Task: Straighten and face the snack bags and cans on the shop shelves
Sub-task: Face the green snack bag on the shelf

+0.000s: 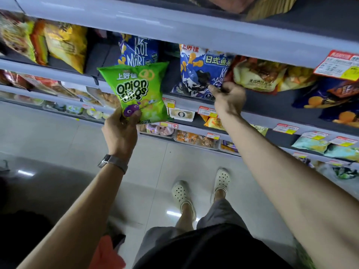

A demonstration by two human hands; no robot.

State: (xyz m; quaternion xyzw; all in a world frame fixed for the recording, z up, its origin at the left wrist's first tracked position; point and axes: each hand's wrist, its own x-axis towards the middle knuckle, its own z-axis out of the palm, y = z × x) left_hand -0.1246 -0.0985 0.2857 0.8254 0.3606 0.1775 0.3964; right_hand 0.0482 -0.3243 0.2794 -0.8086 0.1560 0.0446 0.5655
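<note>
Two bare forearms reach up from the bottom of the view, above a dark shirt (213,247), grey trousers and pale clogs (182,194) on the tiled floor (58,136). The left wrist wears a watch (112,162).

The left hand (120,131) grips the green onion ring bag (136,90) by its lower left corner. Its fingers (134,114) are curled round that corner, with the thumb pressed on the printed front. The bag is in the air in front of the shelves, touching none of them. It stands upright with its long side running up and down, leaning a little to the left, and its front faces the camera.

The right hand (229,100) is at the blue fish cracker bag (202,72), which stands on the shelf (272,113) just right of the green one. Its fingers (213,89) are bent tight and pinch the bag's lower right corner. This bag stands on its bottom edge, leaning back, front outward and creased.

A second blue bag (138,51) stands behind the green one, and a red and yellow bag (258,74) lies just right of the right hand
</note>
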